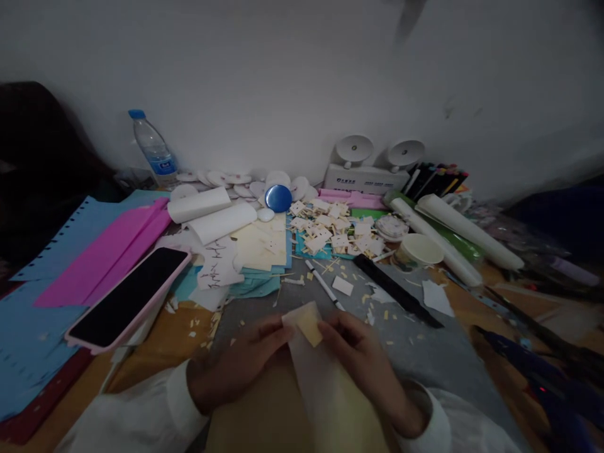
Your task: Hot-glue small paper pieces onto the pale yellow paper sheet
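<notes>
One head-worn view looks forward and down from close above the counter [425,352]. It faces the white wall [283,75] filling the upper half of the frame, with the cluttered counter below.

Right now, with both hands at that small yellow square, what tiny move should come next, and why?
Probably lift the yellow square off with the right hand while the left hand steadies the pale strip: the square lies on the strip's top end, right fingers pinching it, left fingers gripping the strip beside it.
</notes>
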Demonstrator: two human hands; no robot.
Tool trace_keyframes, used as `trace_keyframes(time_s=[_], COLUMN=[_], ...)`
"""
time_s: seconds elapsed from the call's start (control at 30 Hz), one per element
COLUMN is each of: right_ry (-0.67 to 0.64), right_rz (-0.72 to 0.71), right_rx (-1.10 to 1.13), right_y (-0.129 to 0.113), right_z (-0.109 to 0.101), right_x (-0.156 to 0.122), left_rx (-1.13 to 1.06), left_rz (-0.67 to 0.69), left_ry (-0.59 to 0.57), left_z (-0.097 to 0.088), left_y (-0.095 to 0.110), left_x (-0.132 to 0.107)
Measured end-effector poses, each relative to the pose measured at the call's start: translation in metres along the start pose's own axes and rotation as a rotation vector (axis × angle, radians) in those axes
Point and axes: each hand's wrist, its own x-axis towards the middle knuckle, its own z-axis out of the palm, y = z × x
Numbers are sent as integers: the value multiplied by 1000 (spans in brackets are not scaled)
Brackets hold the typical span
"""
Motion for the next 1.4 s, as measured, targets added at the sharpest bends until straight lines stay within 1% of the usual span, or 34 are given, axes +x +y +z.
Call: trace_keyframes(time_s=[0.13,0.23,0.37,0.47,0.53,0.6,0.67,0.7,0.77,0.83,0.93,1.03,1.13,1.2,1.3,1.4], right_ry=[37,67,73,56,44,29,-48,-105,-215,-263,-266,-269,-315,-335,-306,-244], right_rz=[1,-25,-83,-138,-143,-117,-52,-10,64,104,131,140,165,177,147,74], right_rx=[10,-39,-146,-156,-87,37,178,240,320,342,318,307,324,323,283,248], right_y=[3,6,8,7,4,0,-4,-5,-5,-3,-1,-1,-2,-2,-1,0], right_z=[10,16,18,16,12,8,5,5,4,5,6,6,5,5,6,8], right_x=[-6,-8,-11,-12,-12,-11,-10,-9,-8,-8,-8,-9,-11,-11,-11,-10], left_rx=[-33,-64,17,53,31,-9,-26,-20,-6,6,56,149,270,312,289,260], left_rz=[20,32,24,4,-19,-47,-66,-72,-87,-84,-62,-40,-24,-15,-3,19], left_ry=[-64,-40,-22,-16,-38,-109,-162,-167,-156,-129,-71,-44,26,60,42,44], left_z=[1,3,6,7,6,4,3,3,4,5,6,4,2,2,3,3], left_y=[-6,-5,0,2,2,1,1,0,0,0,0,-1,-3,-2,0,1], left_x=[-3,-5,-5,-5,-7,-8,-9,-10,-10,-9,-7,-6,-5,-5,-5,-5])
